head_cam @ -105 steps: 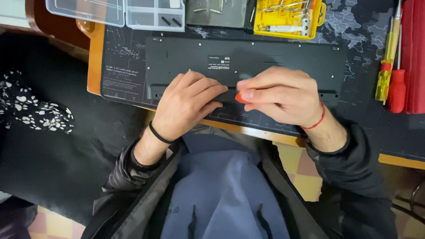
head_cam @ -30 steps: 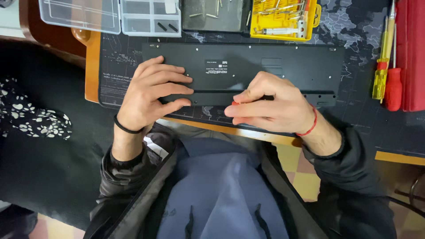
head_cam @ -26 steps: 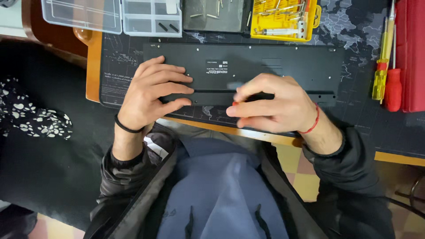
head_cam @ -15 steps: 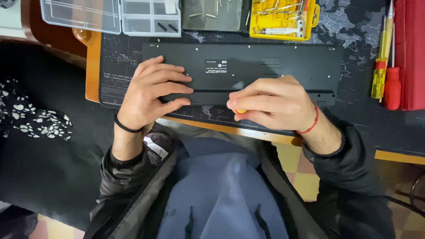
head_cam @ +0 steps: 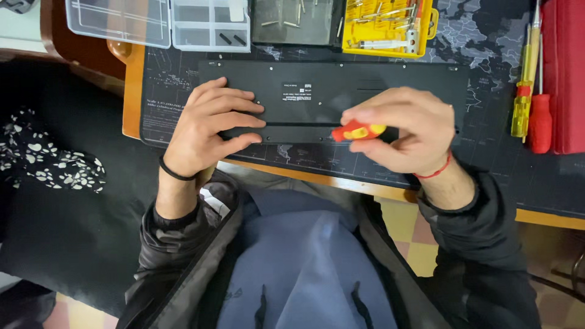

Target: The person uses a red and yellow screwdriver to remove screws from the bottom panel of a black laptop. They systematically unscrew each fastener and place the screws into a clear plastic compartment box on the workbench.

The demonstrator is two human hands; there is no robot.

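A black keyboard [head_cam: 390,85] lies face down on a dark map-printed desk mat [head_cam: 487,36], its underside up. My left hand [head_cam: 210,125] rests flat on the keyboard's left part, fingers spread, pinning it. My right hand [head_cam: 402,128] hovers over the keyboard's front edge and grips a small screwdriver with a red and yellow handle [head_cam: 358,130]. The handle points left between my fingers; its tip is hidden by my hand.
At the back stand a clear plastic compartment box [head_cam: 158,24], a dark tray with small screws [head_cam: 292,21] and a yellow bit case [head_cam: 390,24]. Two more screwdrivers [head_cam: 530,91] and a red case [head_cam: 563,73] lie at the right. The wooden desk edge [head_cam: 131,91] runs along the front.
My left hand shifted left along the keyboard early on and has stayed put since. My right hand turned, so the red and yellow screwdriver handle shows more fully.
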